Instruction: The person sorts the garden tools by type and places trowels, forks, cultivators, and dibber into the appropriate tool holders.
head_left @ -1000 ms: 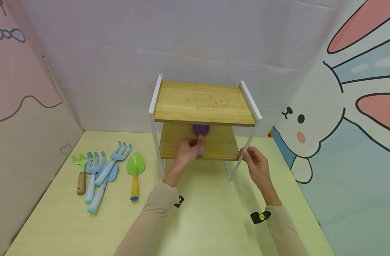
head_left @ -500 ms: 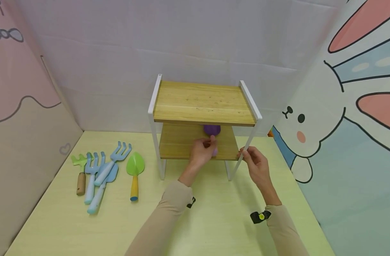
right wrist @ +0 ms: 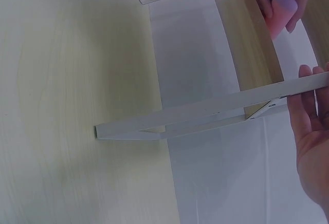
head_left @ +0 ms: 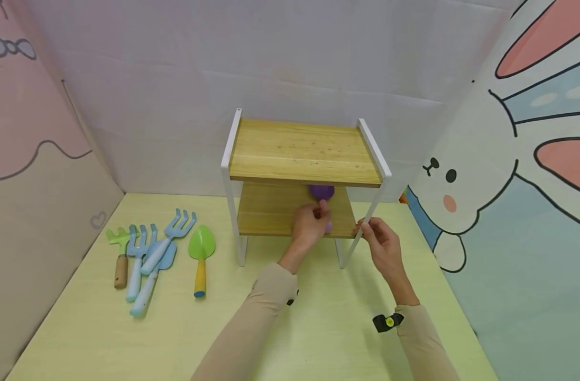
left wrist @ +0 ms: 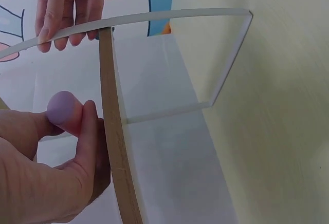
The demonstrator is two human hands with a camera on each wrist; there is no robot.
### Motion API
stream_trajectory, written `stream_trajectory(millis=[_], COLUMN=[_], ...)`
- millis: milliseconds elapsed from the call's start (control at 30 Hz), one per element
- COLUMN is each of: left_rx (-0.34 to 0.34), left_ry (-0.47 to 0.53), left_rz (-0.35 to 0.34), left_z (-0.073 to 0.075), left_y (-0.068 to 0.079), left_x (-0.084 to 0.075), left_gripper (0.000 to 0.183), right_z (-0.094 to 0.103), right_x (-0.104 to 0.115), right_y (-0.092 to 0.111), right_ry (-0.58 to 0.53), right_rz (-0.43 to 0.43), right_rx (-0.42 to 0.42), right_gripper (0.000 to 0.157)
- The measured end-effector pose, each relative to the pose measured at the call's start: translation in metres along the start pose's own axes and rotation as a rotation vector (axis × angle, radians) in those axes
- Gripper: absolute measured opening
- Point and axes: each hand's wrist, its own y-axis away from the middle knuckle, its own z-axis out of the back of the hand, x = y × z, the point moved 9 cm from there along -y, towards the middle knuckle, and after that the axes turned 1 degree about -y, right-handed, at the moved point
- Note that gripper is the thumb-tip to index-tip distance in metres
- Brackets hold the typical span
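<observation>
Sheeted booth (head_left: 166, 69) with rabbit-print wall (head_left: 475, 201)

Table (head_left: 337, 338), pale wood-grain top. Clock from its centre: white-framed two-tier shelf (head_left: 294, 151) standing at 1; yellow-handled green trowel (head_left: 201, 264) at 10; further out at 9-10, wooden-handled green rake (head_left: 121, 264), blue rake (head_left: 137, 264), blue fork (head_left: 160, 251) overlapping blue shovel (head_left: 149, 286).

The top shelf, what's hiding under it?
Under the top shelf are the lower shelf, part of a purple thing, and the left hand, gripping a pink handle. In the head view it hides the rest of the purple thing and the back of the lower shelf.
</observation>
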Motion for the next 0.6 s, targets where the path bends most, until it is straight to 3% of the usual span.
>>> stream_trajectory(millis=[600], left_rx=[-0.029], left_ry=[-0.131], left_rz=[-0.036], left_z=[-0.011], left_y=[-0.003], left_x=[-0.004], left_gripper=[0.021], right_z=[0.0], right_x=[0.002], right_y=[0.0], right_ry=[-0.015], right_rz=[0.028], right_rx=[0.002], right_gripper=[0.015])
